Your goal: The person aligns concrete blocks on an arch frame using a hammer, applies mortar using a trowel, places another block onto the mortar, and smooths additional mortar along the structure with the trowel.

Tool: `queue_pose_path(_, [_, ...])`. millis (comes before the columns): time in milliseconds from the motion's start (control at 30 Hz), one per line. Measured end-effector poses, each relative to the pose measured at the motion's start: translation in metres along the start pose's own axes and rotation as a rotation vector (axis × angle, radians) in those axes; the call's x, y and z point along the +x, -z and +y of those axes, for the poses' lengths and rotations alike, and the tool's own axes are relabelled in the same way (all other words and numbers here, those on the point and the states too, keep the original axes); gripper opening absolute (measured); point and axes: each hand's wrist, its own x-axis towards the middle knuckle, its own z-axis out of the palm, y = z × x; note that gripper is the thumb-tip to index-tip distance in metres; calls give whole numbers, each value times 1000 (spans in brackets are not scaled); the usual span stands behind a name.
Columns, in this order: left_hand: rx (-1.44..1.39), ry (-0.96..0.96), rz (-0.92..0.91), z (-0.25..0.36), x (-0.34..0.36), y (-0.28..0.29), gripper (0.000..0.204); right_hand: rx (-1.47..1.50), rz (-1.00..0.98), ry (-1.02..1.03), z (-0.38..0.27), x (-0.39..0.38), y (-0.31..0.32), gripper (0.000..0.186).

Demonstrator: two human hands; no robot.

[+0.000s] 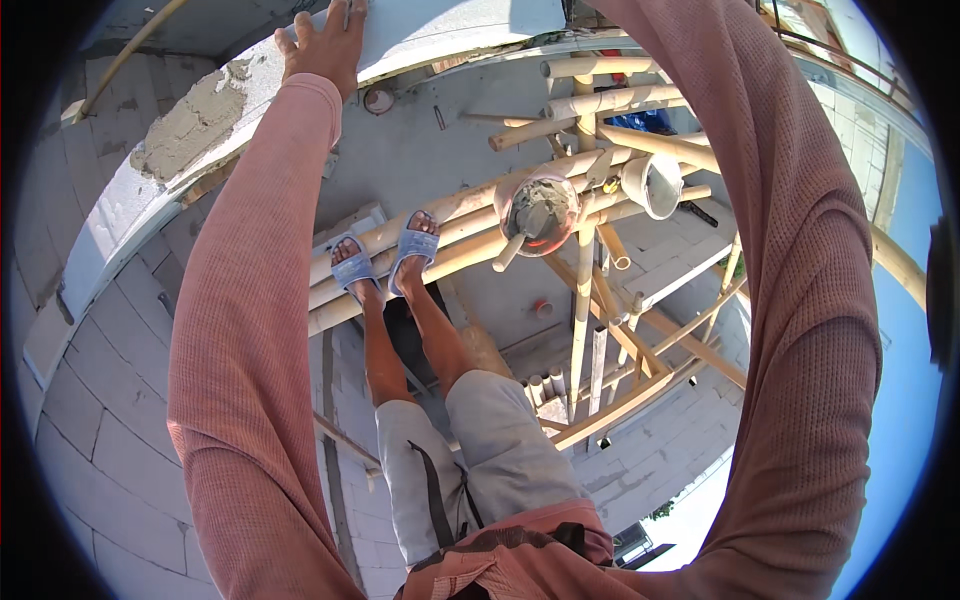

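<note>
My left hand (326, 45) is raised at the top, its spread fingers on the upper part of a long white beam or ledge (445, 30), which has a patch of grey mortar (188, 128) along it. My right arm, in a pink sleeve, reaches up past the top edge, so that hand is out of sight. Below, my feet in blue sandals stand on bamboo poles (335, 312). Beside them rest a bucket of grey mortar (550, 205) with a wooden-handled tool in it and a white bucket (660, 185); a trowel (598, 172) lies between them.
Bamboo scaffold poles and braces (583, 330) cross beneath me, with a grey floor (450, 90) far below. Block walls (120, 420) rise on the left. A blue bundle (640, 120) lies behind the poles; another pole (890, 260) juts in at the right, against sky.
</note>
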Motion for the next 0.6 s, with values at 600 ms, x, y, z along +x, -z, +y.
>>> queue_pose_path(600, [11, -28, 30, -2, 0, -1, 103, 33, -56, -19, -3, 20, -5, 28])
